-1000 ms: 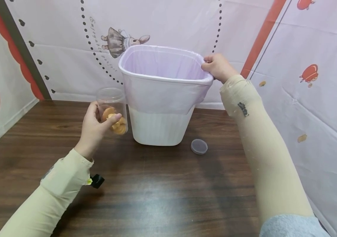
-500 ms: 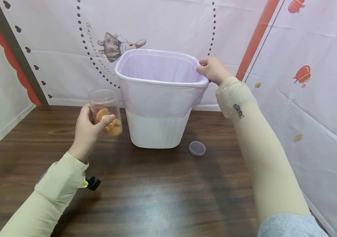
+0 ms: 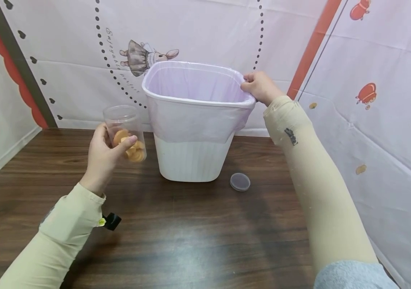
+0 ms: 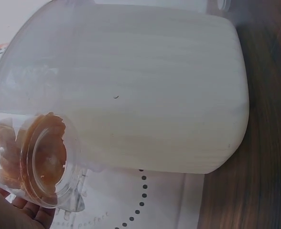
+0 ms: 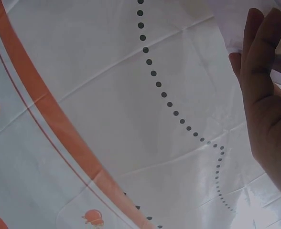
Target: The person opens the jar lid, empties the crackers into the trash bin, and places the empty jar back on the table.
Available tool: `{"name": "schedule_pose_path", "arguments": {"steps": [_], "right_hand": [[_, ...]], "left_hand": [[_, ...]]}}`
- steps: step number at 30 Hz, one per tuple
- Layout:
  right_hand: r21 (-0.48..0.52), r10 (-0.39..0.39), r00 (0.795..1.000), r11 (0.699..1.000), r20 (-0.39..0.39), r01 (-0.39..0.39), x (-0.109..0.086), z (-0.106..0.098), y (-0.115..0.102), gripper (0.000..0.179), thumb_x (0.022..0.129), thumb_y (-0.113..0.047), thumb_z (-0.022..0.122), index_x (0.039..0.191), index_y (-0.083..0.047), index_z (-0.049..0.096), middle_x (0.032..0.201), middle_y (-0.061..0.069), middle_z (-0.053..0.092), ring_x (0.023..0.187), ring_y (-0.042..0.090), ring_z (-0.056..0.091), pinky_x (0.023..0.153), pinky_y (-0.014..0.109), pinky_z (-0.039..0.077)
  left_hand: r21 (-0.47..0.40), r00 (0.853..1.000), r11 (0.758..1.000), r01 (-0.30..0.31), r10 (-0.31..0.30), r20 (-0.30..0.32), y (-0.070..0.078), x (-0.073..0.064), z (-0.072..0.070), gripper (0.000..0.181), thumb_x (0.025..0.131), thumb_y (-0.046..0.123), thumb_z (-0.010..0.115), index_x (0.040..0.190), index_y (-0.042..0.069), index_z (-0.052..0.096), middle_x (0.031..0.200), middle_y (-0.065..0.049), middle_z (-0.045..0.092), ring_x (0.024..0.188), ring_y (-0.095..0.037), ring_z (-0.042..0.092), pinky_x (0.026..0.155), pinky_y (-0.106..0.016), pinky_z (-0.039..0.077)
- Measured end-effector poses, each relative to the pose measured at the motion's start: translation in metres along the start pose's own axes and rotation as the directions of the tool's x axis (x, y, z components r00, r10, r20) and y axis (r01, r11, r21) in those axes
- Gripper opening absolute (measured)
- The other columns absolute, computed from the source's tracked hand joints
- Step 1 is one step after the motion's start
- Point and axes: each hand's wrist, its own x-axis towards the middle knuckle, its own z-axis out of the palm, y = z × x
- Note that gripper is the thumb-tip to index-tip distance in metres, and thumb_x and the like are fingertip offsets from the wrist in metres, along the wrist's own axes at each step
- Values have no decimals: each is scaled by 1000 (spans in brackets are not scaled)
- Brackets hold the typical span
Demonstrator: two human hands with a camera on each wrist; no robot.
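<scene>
In the head view my left hand (image 3: 102, 156) grips a clear plastic jar (image 3: 124, 114), its thumb across the near side. The jar has no lid on and leans slightly, mouth up. Inside, low down, lie several orange-yellow pieces (image 3: 133, 150) that look like biscuits; the left wrist view shows them (image 4: 49, 157) through the jar's base. Right of the jar, apart from it, stands a white trash bin (image 3: 191, 160) with a lilac bag (image 3: 194, 120) folded over its rim. My right hand (image 3: 263, 86) pinches the bin's right rim and the bag. The bin's bottom inside is hidden.
A round clear lid (image 3: 240, 182) lies on the dark wooden table (image 3: 176, 241), right of the bin's foot. Printed cloth (image 3: 205, 32) hangs close behind the bin, with more cloth along the left and right sides.
My left hand has drawn the jar a little to the left, away from the bin, and slightly up. My right hand keeps its hold on the rim. The head view has shifted slightly.
</scene>
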Motion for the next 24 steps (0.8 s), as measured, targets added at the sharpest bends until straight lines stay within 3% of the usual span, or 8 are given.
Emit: {"name": "schedule_pose_path", "arguments": {"steps": [6, 13, 24], "right_hand": [[-7, -3, 1000, 1000, 0, 3, 0, 0, 1, 46, 93, -15, 39, 135, 1, 36, 115, 18, 53, 63, 0, 51, 57, 12, 46], [-8, 4, 1000, 1000, 2, -4, -2, -1, 0, 47, 93, -16, 39, 137, 1, 33, 120, 19, 52, 69, 3, 52, 58, 12, 45], [-16, -9, 1000, 1000, -7, 8, -1, -1, 1, 47, 92, -16, 39, 136, 1, 35, 119, 19, 51, 68, 3, 50, 57, 12, 45]], "left_hand": [[-55, 1000, 998, -9, 8, -13, 4, 4, -1, 50, 78, 16, 69, 119, 12, 41, 98, -2, 54, 79, -5, 54, 59, -13, 47], [74, 1000, 997, 4, -3, -12, 9, 6, -3, 52, 79, 22, 67, 121, 12, 39, 97, 0, 52, 77, -4, 53, 57, -13, 47], [82, 1000, 997, 3, -4, 2, 14, 9, -5, 56, 80, 23, 67, 126, 11, 36, 102, 0, 53, 79, -4, 55, 58, -14, 48]]}}
